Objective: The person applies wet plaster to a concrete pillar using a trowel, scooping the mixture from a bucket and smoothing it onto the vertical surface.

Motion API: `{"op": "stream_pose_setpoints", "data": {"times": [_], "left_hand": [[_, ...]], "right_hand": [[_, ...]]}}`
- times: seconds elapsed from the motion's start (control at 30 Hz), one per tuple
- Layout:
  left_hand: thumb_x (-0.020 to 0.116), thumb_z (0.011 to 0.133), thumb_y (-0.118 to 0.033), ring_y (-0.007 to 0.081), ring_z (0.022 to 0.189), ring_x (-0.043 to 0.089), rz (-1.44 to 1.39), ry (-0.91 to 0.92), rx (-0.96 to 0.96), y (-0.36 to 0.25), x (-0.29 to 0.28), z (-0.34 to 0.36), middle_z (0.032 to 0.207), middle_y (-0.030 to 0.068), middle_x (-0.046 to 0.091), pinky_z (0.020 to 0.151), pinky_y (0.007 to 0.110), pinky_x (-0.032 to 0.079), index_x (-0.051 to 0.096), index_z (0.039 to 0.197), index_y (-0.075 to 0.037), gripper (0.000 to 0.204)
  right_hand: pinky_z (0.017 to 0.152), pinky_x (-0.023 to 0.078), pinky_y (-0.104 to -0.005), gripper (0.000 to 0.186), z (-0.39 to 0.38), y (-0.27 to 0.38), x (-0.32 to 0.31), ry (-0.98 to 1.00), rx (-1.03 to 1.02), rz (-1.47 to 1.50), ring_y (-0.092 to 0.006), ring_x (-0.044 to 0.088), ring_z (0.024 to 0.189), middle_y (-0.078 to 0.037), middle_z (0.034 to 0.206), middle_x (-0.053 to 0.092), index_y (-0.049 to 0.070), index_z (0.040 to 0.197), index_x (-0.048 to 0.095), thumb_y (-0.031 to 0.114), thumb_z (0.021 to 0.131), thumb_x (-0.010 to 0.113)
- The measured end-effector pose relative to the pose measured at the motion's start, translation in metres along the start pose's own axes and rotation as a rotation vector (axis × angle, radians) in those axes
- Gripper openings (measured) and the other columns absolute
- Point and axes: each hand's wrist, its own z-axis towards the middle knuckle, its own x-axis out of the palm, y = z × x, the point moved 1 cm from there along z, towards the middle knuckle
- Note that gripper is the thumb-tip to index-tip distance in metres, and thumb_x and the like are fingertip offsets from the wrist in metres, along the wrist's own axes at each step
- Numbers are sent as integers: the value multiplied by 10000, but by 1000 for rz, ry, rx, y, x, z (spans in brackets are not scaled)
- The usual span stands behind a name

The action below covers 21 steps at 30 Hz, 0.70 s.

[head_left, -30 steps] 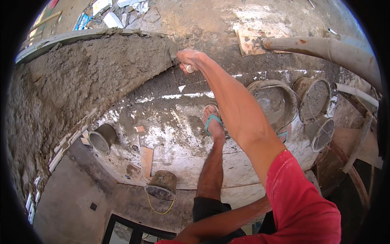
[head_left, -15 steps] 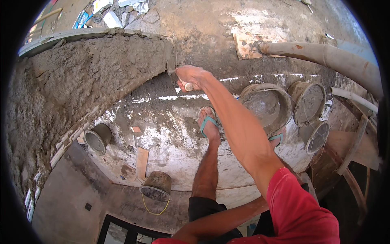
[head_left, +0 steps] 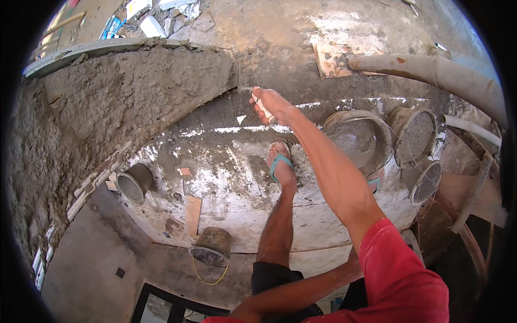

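Note:
My right hand (head_left: 273, 104) is closed around the pale handle of a trowel (head_left: 265, 112). The tool's thin blade shows nearly edge-on beside the right end of a thick bed of wet grey mortar (head_left: 134, 91). That mortar has a rough, lumpy surface, smoother near this end, and spreads across the upper left. My left forearm (head_left: 301, 288) crosses low in front of me toward the right. Its hand is hidden behind my right arm.
Grey-smeared buckets (head_left: 413, 134) and a wide tub of mortar (head_left: 358, 141) stand at right. Two more buckets (head_left: 134, 183) are at lower left. A thick pipe (head_left: 431, 72) slants in from the right. A metal strip (head_left: 107, 49) edges the mortar. My sandalled foot (head_left: 281, 161) is below my hand.
My right hand has moved a little to the right with the trowel, and its wrist has turned so that more of the handle shows. The whole view has shifted slightly.

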Motion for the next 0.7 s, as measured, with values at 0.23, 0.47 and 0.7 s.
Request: {"op": "stream_pose_setpoints", "data": {"times": [0.23,0.47,0.7], "left_hand": [[764,746,-368,314,1206,529,6,-20,-56,13,-3,-15,1291,128,561,1016,673,309,526,1340,-123,686],[774,739,-375,311,1201,533,44,-46,-31,2,-11,-12,1285,127,565,1017,669,313,526,1340,-125,697],[750,718,-388,395,1280,457,19,171,-281,22,10,11,1417,132,476,1003,753,242,504,1374,-150,740]], "right_hand": [[391,403,-325,353,-3,3,24,-15,-74,-19,-140,453,452,-34,601,474,-10,970,510,331,968,417],[378,372,-261,365,-38,2,-1,-36,-53,20,-77,445,457,3,642,480,39,1055,512,384,1021,398],[405,381,-232,215,-211,-27,-12,-148,-277,-84,-55,506,510,-13,686,535,62,1093,479,161,945,600]]}}
